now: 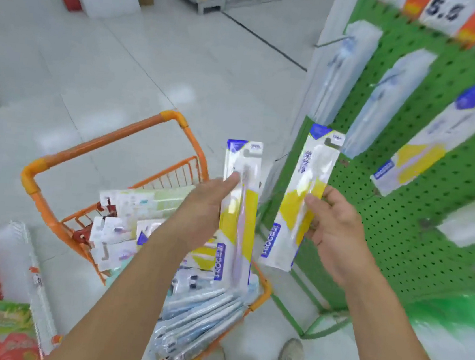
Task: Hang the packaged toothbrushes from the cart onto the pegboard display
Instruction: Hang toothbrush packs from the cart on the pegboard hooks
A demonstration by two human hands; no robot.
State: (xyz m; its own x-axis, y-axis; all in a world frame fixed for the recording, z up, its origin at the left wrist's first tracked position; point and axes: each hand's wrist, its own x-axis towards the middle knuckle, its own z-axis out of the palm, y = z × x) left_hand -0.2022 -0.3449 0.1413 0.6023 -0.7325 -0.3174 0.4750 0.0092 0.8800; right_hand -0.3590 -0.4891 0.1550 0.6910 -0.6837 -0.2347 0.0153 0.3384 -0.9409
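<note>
The left hand [207, 210] holds a white-and-yellow toothbrush pack [238, 209] above the orange wire cart [110, 141]; the right hand [334, 229] pinches a second white-and-yellow pack [302, 199] near the green pegboard [402, 228].

hung packs [343, 73] blurred; price tags [467, 19] cropped.

Both bare forearms reaching forward from the lower edge of the view. Left hand [201, 214] raised, back toward the camera, fingers extended along a toothbrush pack [238, 209] and holding it upright. Right hand [334, 229] just beside, thumb and fingers pinching a second toothbrush pack [302, 199], tilted slightly rightward.
</note>
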